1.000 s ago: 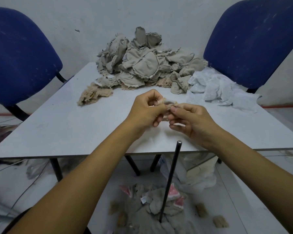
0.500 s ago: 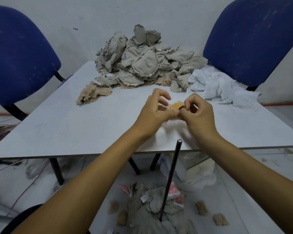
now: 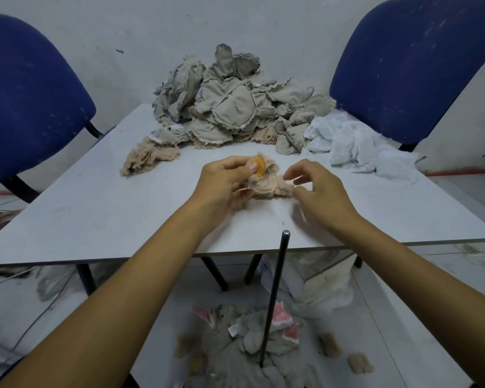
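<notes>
Left grip [image 3: 224,180]: closed round a fuzzy beige fabric piece [image 3: 266,187], thumb on its orange patch [image 3: 259,168].
Right grip [image 3: 319,191]: pinching the opposite end.
Location: fabric piece between both grips, over the tabletop [image 3: 123,214].

Small sewing workshop: fabric-piece heap [image 3: 235,107] on bare table [image 3: 95,214], scraps [image 3: 249,351] underfoot.

- No text, label, brand, number or sign can be read anywhere in the view.
- A small white tag [image 3: 233,331] sits on the grey plush fabric [image 3: 249,359] on the floor, below the table's near edge. Any print on it is too small to make out.
- The beige plush piece [image 3: 266,187] in the left hand [image 3: 221,186] shows stitched curved lines, which do not read as letters.
</notes>
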Demonstrator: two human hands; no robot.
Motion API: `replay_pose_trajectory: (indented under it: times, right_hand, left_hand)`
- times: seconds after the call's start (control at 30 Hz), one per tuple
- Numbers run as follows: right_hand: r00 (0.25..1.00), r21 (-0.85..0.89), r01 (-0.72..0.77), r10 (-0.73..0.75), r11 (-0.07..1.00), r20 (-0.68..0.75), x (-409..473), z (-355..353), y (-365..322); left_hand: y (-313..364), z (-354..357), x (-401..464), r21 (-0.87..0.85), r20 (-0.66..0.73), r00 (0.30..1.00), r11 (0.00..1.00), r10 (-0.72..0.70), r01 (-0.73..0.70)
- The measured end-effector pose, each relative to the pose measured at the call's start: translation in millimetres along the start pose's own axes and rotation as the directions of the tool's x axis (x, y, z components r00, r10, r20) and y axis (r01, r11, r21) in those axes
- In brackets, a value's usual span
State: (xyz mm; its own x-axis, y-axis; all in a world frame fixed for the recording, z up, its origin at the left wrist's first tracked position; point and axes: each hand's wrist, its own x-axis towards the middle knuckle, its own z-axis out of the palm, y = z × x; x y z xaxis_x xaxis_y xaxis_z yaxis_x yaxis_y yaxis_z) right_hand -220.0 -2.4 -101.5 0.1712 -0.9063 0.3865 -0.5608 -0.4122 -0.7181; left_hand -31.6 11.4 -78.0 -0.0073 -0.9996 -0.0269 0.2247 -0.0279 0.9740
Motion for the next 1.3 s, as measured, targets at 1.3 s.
replay_pose_trajectory:
  times: [1.3]
  right_hand:
    - [0.973,-0.194,0.2,-0.172,0.96,0.154,1,14,3]
  left_hand:
    - [-28,-11,13,0.887,0.224,0.879,0.285,0.422,-0.363]
